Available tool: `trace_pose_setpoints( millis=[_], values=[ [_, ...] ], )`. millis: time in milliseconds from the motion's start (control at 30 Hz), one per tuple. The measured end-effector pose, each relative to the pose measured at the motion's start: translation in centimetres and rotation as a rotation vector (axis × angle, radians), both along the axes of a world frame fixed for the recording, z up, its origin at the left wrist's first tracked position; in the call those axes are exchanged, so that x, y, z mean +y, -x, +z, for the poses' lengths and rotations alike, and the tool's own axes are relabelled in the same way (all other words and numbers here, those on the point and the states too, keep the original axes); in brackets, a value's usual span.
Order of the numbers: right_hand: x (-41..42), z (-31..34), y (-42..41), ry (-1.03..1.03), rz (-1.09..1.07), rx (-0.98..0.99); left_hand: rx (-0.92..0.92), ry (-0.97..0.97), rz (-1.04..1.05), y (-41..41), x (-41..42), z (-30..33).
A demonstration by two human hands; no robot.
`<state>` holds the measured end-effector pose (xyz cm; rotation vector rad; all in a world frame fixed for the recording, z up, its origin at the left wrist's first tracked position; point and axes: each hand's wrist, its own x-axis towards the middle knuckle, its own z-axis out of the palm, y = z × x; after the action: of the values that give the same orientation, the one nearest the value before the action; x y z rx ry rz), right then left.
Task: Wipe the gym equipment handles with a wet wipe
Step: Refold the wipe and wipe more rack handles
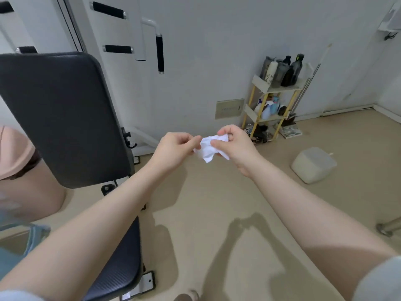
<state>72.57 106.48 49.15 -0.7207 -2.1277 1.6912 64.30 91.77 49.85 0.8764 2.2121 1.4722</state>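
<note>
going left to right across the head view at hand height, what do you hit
Black backrest pad → left hand → white wet wipe, pinched by both hands → right hand → yellow-framed shelf rack → pale lidded bin on the floor.

Both forearms bare. Left hand (175,148) and right hand (235,144): no rings, watches or gloves visible. Light grey short sleeves (377,281) at near corners, edges only.

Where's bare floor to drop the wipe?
Bare floor lies between the bench and the white container. It is crowded by the shelf rack. Both the left hand and right hand pinch the wipe.
</note>
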Motion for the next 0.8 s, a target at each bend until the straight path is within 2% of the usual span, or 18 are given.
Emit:
trace_pose_setpoints(
  millis=[67,167,233,367,500,600,700,800],
  values=[
    [2.0,-0.1,2.4,0.109,0.012,0.0,0.026,-0.01,0.054,1.8,1.8,-0.1],
    [5.3,-0.6,6.1,0.257,0.197,0.015,0.058,-0.02,0.136,5.6,4.5,-0.8],
    [7.7,-1.4,9.5,0.342,0.223,0.039,0.052,-0.059,0.157,8.7,6.4,-1.3],
    [12.1,-1.1,18.4,0.425,0.315,0.128,0.0,-0.127,0.187,16.3,10.5,-1.5],
    [16.3,0.6,28.0,0.45,0.379,0.116,-0.055,-0.161,0.228,25.6,14.9,-0.2],
    [19.6,1.6,34.4,0.45,0.315,0.146,-0.057,-0.138,0.21,32.0,17.8,0.7],
    [22.9,1.7,40.1,0.471,0.106,0.138,-0.078,-0.133,0.247,37.4,20.4,0.6],
    [26.4,1.4,46.0,0.325,0.005,0.107,-0.077,-0.152,0.327,43.0,23.0,0.3]
  ],
)
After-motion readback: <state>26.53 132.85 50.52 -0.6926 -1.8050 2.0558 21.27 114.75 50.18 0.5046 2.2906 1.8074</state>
